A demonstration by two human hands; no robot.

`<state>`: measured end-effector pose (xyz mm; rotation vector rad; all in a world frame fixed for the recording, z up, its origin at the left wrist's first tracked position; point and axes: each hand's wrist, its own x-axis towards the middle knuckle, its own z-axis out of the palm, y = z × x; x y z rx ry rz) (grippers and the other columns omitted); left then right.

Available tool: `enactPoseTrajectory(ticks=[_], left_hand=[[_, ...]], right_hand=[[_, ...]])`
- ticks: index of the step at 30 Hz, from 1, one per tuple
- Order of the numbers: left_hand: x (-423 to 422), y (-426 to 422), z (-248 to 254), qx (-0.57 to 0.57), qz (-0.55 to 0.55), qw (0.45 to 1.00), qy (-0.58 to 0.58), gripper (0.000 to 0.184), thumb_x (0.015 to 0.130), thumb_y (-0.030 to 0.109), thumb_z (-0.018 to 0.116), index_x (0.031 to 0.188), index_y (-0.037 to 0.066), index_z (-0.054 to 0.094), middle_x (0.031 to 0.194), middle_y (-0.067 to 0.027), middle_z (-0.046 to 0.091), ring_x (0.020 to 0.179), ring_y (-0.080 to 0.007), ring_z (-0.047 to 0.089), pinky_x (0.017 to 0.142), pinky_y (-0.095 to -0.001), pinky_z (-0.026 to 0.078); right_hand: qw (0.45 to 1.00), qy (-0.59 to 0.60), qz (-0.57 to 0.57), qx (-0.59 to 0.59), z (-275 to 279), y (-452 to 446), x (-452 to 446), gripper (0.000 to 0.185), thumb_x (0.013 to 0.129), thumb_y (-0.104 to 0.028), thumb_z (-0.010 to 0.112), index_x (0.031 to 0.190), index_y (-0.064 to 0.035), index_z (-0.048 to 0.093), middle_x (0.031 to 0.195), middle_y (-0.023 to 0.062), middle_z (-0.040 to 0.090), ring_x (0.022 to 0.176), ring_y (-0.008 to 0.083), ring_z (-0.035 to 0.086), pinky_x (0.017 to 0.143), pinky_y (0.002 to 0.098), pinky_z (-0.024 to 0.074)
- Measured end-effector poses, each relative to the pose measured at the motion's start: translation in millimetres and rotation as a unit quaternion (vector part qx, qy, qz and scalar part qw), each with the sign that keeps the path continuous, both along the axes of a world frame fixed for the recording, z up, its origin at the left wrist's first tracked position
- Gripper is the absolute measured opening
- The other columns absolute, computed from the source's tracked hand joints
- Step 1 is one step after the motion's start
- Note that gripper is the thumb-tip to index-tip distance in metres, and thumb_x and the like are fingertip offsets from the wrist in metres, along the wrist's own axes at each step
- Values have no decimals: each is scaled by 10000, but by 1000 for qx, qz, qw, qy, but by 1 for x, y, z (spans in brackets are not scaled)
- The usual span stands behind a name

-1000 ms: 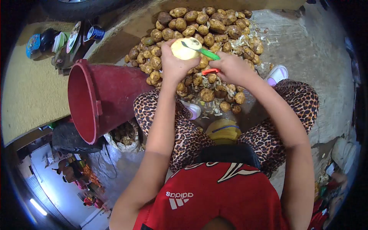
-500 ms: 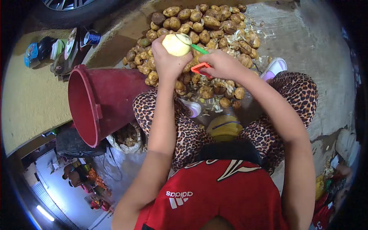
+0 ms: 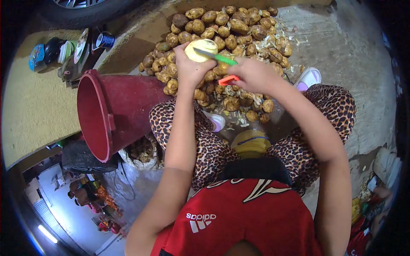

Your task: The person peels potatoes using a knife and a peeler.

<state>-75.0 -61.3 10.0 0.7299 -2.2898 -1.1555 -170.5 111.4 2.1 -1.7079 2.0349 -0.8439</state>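
Note:
A large pale peeled potato [image 3: 197,52] rests in my left hand [image 3: 191,68], whose fingers wrap round its left and lower sides. My right hand [image 3: 256,76] is closed on a green-handled knife [image 3: 224,59], with the blade lying against the potato's upper right. An orange-red tool [image 3: 228,80], perhaps a peeler, sticks out below the same hand's fingers; its far end is hidden. Beneath and beyond both hands spreads a pile of brown unpeeled potatoes [image 3: 238,26], with pale peelings [image 3: 267,43] among them.
A big dark red bucket [image 3: 128,106] lies tipped at the left. Behind it is a white sack [image 3: 143,160]. Between my legs stands a yellowish container [image 3: 251,144]. Assorted items sit on the ledge [image 3: 25,115]. Other people [image 3: 85,194] are at the lower left and lower right.
The knife blade has moved across the potato and both hands have shifted slightly. The orange-red tool has turned a little in my right hand. The camera view has tilted somewhat.

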Motion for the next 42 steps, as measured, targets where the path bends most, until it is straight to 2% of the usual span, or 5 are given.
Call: enactPoseTrajectory(ticks=[21,27,33,39,42], left_hand=[[-3,4,-5,117,39,992,-8,749,455,163,795,1042,-69,392,941,-156,562,826,-209,578,737,-304,486],[-7,15,-3,-259,79,962,-44,778,440,173,810,1051,-71,394,960,-160,539,852,-209,562,746,-320,479],[-2,3,-5,166,22,986,22,761,455,191,797,1047,-73,398,981,-159,524,840,-220,564,738,-315,481],[-4,10,-1,-241,31,970,-20,789,447,142,807,1072,-72,374,960,-155,521,837,-203,559,724,-298,486],[-1,1,0,-47,13,999,-18,804,446,142,814,1078,-69,365,956,-156,528,838,-203,559,722,-295,486]], right_hand=[[1000,-7,-11,2,-12,-8,-5,147,685,-84,589,822,-37,562,781,162,541,766,336,557,685,428,450],[996,-83,-1,25,-14,-15,-2,151,678,-146,616,783,-45,576,727,157,568,773,327,578,660,432,462],[999,39,-12,-33,-25,-8,-14,137,704,-125,588,817,-50,562,763,159,542,731,332,557,657,430,450],[999,-48,-18,-8,-28,-16,-6,137,696,-134,603,802,-50,582,748,164,585,741,330,580,657,433,456],[989,-140,50,-8,-25,-15,-22,140,723,-166,620,785,-46,582,674,127,586,658,260,586,605,382,450]])
